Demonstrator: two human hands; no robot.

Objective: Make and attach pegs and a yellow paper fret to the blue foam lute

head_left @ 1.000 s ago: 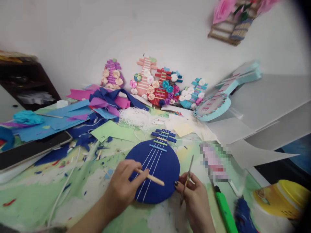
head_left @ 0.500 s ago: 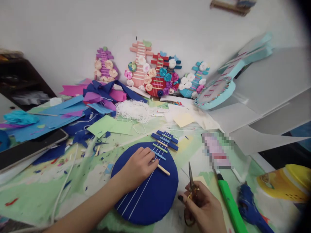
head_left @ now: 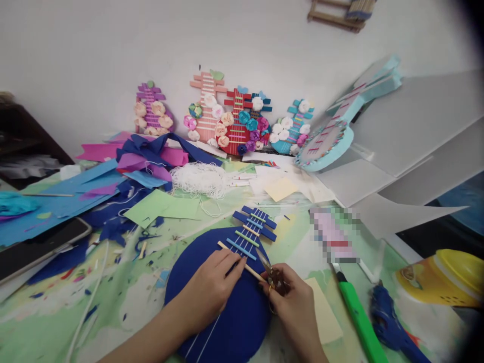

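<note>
A round dark-blue miniature lute (head_left: 242, 322) lies on the table, with a short neck, blue pegs, white strings and several coloured cross strips. My left hand (head_left: 215, 282) rests over its body, fingers closed on a thin cream stick (head_left: 254, 273) laid slantwise across the strings below the blue strip. In my right hand (head_left: 297, 302) are scissors (head_left: 265, 261), their blades pointing up and left beside the right end of the stick. My right fingertips are close to that end; whether they touch it I cannot tell.
A green-handled tool (head_left: 357, 315), a blue glue gun (head_left: 393, 322) and a yellow tub (head_left: 440, 280) lie at right. White string (head_left: 198, 180), coloured paper (head_left: 162, 204) and a phone (head_left: 45, 247) are at left. Several decorated lutes (head_left: 206, 113) lean on the wall.
My right hand has brought the scissors up and left to the stick's right end. The stick now lies straighter across the strings under my left fingers. The view has shifted slightly.
</note>
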